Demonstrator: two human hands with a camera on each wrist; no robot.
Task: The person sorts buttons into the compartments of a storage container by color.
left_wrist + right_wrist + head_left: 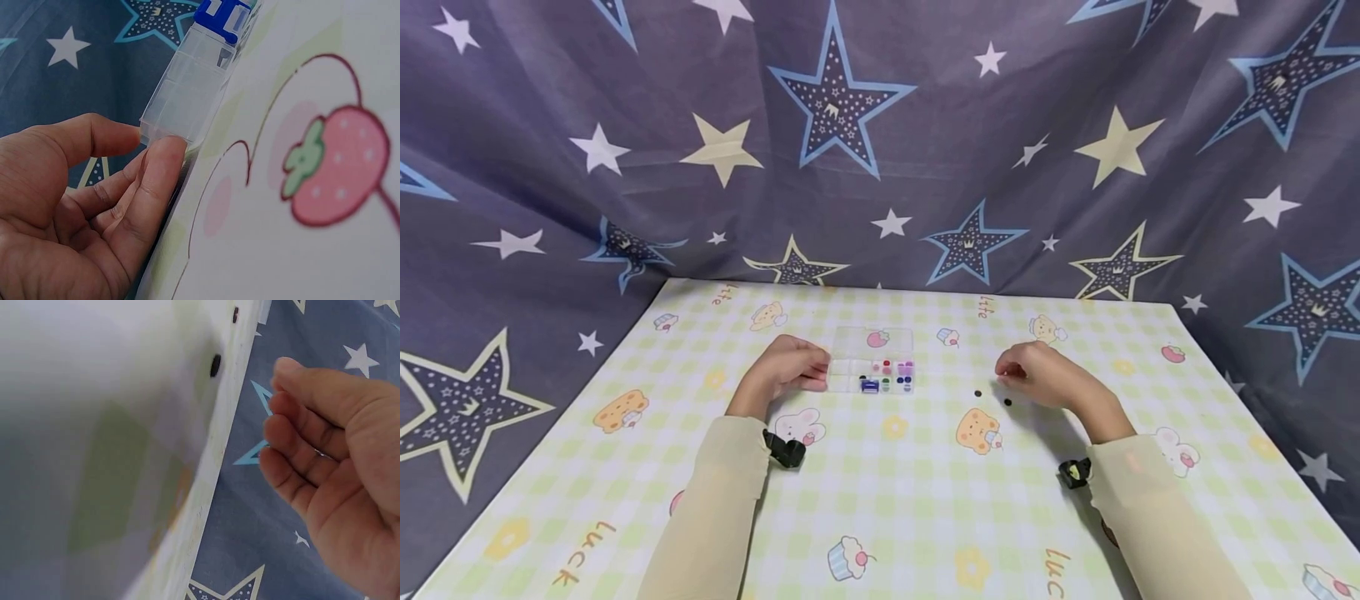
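A clear plastic compartment box (842, 379) stands on the table with its transparent lid (850, 340) raised at the back. Its compartments hold small red, purple, blue and green pieces, and a blue clasp (869, 386) shows on its front. At the box's left end, my left hand (790, 367) pinches its edge between thumb and fingers; the left wrist view shows the thumb (112, 140) at the corner. My right hand (1045, 375) hovers with curled fingers, thumb tip close to the index finger; I cannot tell whether something tiny is between them. Below lie two small black pieces (1007, 402).
A tablecloth (880, 500) with green checks and cartoon prints covers the table. Behind and beside the table hangs a dark star-patterned curtain (925, 167). Black wrist cameras (786, 450) sit at both sleeve cuffs.
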